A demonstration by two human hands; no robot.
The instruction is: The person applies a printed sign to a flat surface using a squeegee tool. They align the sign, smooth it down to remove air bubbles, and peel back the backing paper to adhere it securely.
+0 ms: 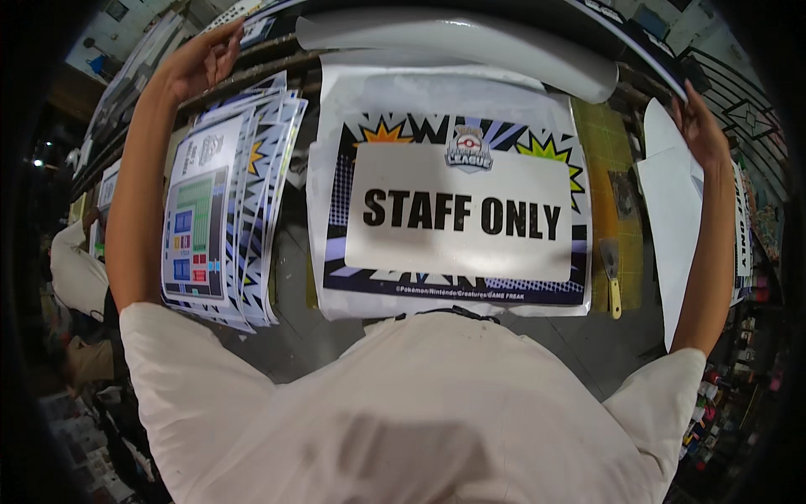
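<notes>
- The right hand (702, 134) has a nearly closed grip: thumb and fingers come together on the end of a wide, dark, pale-edged panel (634, 39).
- The left hand (201, 69) is stretched out at the far left, fingers partly curled beside the other end of what looks like the same panel; whether this grip has really closed on it, I cannot tell.
- The panel itself lies along the top of the view, beyond the other things and spanning the gap between the hands; most of its face is cut off.
- It looks thin and broad — probably light for its size, fairly stiff along the edge, smooth enough to slide in a loose pinch. Opposite ends seem the right hold, fingers beneath and thumbs on top; its corners would likely dent or crease first.
- Just nearer the body, a white roll (462, 49) lies crosswise.
- Below it, a printed sign (462, 257) with bold black lettering and a starburst border lies flat on white paper (324, 281).
- Left of the sign stands a fanned stack of printed boards (200, 227).
- To its right are a yellowish mat (606, 139), a yellow-handled scraper (612, 270) and loose white sheets (672, 231).
</notes>
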